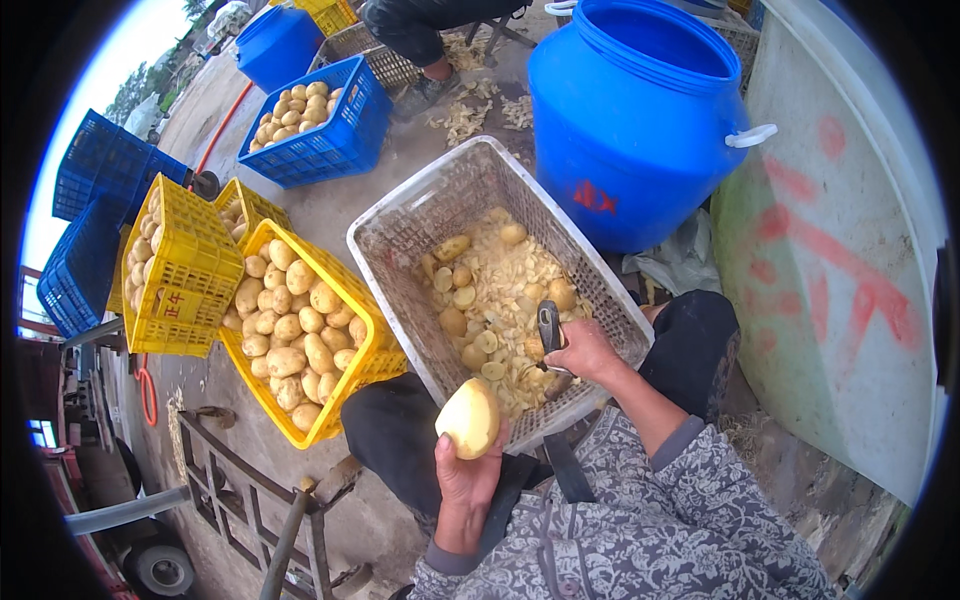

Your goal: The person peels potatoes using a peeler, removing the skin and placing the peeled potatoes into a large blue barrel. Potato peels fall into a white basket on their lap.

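A largely peeled potato (468,418), pale yellow and smooth, is held upright in my left hand (471,469), above the near edge of a whitish plastic crate (390,202). My right hand (592,349) grips a vegetable peeler (550,330) with a dark handle, over the crate's right side. The two hands are apart, and the peeler does not touch the potato. Inside the crate lie many thin potato peelings (510,281), with several whole potatoes and cut pieces among them.
To the left stands a yellow crate (382,360) of unpeeled potatoes, with another yellow crate (180,300) beside it. A blue crate (322,154) of potatoes is farther off. A large blue barrel (637,142) stands beyond my crate. Another person's leg (405,34) shows at the top. A metal frame (247,495) lies lower left.
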### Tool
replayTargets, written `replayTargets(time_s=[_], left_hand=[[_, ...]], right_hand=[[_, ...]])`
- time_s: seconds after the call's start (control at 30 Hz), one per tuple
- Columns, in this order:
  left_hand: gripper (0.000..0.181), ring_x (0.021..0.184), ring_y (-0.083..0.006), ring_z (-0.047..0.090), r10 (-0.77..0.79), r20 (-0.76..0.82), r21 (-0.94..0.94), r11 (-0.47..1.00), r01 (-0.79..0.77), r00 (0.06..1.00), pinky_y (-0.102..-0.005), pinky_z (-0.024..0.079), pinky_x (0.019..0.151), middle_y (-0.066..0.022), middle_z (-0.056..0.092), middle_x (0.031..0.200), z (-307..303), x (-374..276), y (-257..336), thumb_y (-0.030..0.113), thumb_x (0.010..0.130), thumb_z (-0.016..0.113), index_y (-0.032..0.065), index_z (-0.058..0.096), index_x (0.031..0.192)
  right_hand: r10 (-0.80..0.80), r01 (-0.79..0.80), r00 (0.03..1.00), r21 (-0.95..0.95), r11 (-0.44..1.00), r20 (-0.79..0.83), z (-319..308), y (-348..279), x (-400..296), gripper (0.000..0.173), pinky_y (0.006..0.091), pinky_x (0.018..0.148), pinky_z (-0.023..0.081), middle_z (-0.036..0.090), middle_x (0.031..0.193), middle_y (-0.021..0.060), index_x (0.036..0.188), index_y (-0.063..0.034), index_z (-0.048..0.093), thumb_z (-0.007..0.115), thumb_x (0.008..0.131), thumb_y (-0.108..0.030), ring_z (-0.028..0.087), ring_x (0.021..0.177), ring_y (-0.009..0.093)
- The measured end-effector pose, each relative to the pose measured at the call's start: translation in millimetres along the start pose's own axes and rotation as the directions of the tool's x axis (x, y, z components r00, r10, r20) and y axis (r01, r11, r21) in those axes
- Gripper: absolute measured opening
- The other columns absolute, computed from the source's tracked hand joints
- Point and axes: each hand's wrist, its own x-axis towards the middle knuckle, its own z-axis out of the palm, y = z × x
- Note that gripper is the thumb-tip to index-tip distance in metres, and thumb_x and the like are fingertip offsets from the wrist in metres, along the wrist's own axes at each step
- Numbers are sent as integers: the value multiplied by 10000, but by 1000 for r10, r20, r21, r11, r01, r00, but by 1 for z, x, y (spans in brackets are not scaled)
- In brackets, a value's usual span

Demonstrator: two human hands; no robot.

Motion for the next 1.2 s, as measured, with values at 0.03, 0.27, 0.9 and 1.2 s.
replayTargets(time_s=[0.03,0.27,0.9,1.2], left_hand=[[732,1077,-274,528,-15,-1,-18,1000,15,1000,-364,456,878,-155,527,1213,0,0,1,405,708,702,49,439,1291],[742,1051,-258,542,-61,119,170,985,40,991,-385,442,923,-124,533,1150,8,-2,3,239,622,760,21,423,1247],[600,1024,-266,561,-144,-28,-133,981,139,989,-386,485,814,-127,553,1181,13,12,2,482,864,491,47,447,1275],[625,945,-276,555,-69,-97,60,995,75,993,-349,470,785,-136,565,1129,7,1,-1,486,790,589,74,474,1247]], right_hand=[[-16,17,999,-20,1000,34,2,-3,-3,130,208,430,356,558,625,-22,750,-60,590,718,760,-79,478,490,53],[60,-141,947,241,960,314,27,-20,-25,161,189,403,314,538,621,-23,778,-64,580,738,743,-67,452,471,49],[49,-158,915,247,956,400,46,-14,-49,202,195,549,440,635,764,12,898,-29,628,744,739,-71,574,652,63],[20,-35,994,141,989,104,26,3,-6,131,217,469,362,547,632,-35,754,-57,580,706,742,-23,476,527,56]])
